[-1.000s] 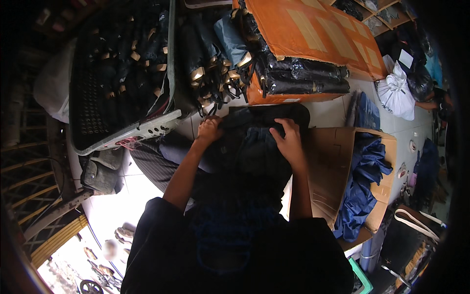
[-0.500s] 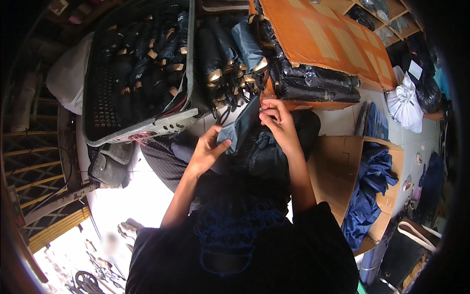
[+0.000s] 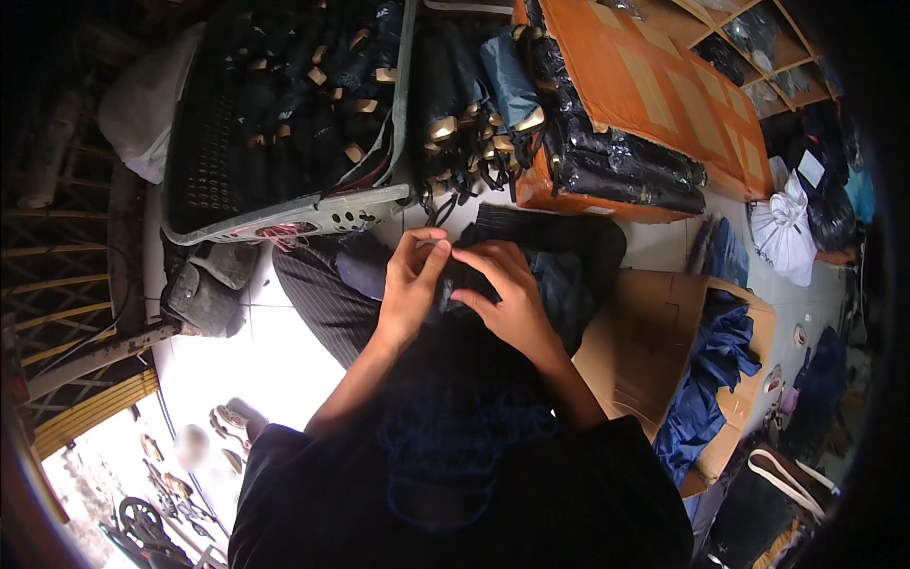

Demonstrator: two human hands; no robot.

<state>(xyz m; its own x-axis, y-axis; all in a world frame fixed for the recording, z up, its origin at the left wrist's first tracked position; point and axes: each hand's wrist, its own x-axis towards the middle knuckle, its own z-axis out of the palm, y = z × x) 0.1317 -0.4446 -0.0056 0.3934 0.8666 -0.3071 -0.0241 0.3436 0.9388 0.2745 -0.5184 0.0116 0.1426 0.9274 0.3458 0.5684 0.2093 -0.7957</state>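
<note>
My left hand (image 3: 409, 284) is closed in a pinch, its thumb and fingertips meeting above my lap. Close against it, my right hand (image 3: 507, 289) curls its fingers toward the left thumb, its own thumb lower down. Between them shows a little of a dark blue-grey cloth sleeve (image 3: 448, 289); most of it is hidden by the fingers and blends with my dark clothes. Just beyond the hands lies a pile of folded umbrellas (image 3: 507, 85) in dark covers, with tan handle ends and black wrist loops.
A grey plastic crate (image 3: 332, 213) full of dark folded umbrellas stands at the left. Behind the pile, an orange taped carton (image 3: 654, 76) sits over black plastic-wrapped bundles (image 3: 626, 156). To the right, an open cardboard box (image 3: 635, 332) holds blue fabric (image 3: 706, 379). A white tied sack (image 3: 785, 228) lies beyond.
The flat cloth sleeve, held up in plain sight before, is now lower and mostly covered by my fingers. My right hand has come down and left, to meet the left. The whole view has shifted.
</note>
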